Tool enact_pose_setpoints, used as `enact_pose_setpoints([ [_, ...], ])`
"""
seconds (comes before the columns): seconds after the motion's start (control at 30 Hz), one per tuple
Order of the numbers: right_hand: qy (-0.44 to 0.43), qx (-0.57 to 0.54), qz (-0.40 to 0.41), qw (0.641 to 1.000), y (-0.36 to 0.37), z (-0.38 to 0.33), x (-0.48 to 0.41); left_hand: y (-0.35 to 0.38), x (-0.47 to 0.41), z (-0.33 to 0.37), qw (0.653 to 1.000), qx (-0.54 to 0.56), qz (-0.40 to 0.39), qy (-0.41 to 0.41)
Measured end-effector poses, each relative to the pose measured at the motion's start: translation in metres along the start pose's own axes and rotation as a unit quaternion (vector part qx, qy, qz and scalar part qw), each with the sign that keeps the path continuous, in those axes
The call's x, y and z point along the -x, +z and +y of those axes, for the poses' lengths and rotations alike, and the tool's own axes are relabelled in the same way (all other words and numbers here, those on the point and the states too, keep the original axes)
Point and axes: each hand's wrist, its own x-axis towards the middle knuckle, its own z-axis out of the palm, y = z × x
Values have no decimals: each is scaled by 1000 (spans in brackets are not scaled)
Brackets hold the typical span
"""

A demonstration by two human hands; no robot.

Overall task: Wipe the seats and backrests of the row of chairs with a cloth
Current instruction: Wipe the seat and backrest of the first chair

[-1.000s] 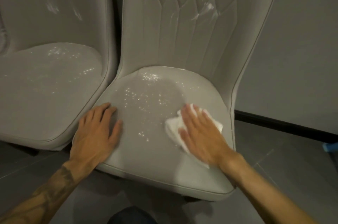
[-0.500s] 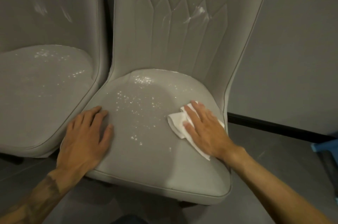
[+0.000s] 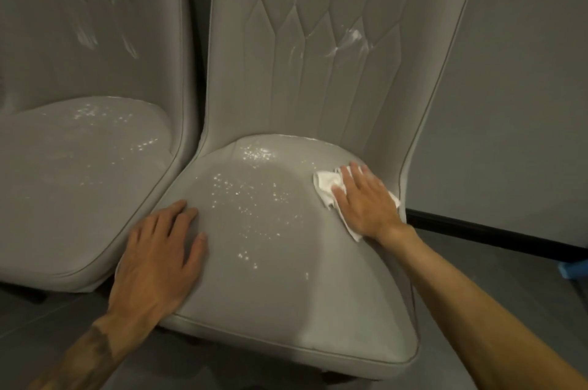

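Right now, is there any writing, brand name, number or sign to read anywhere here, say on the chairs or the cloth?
None can be read.
Right chair: no label or tag shows, only stitched seams and pale streaks.
Left chair: no writing shows either.
Cloth: plain white, no print.
Left forearm: dark tattoo marks, too blurred to tell whether they are letters.
Blue object at the right edge: no text visible.

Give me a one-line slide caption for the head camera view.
Right hand presses a white cloth on the wet chair seat; left hand braces it.
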Motion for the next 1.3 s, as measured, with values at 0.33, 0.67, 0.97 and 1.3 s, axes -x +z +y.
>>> enact_pose_setpoints([
  [0.33,-27,-13,-6,1000,0,8,-24,3,0,-2,1000,-1,2,-4],
  [0.67,-109,-41,-51,992,6,-59,-50,4,0,-1,1000,-4,11,-6],
  [0.97,-131,-54,-35,989,14,-76,-49,7,-1,-4,1000,-1,22,-14],
  [1.3,-85,-33,-28,995,4,-57,-39,9,-1,-4,999,-7,31,-12],
])
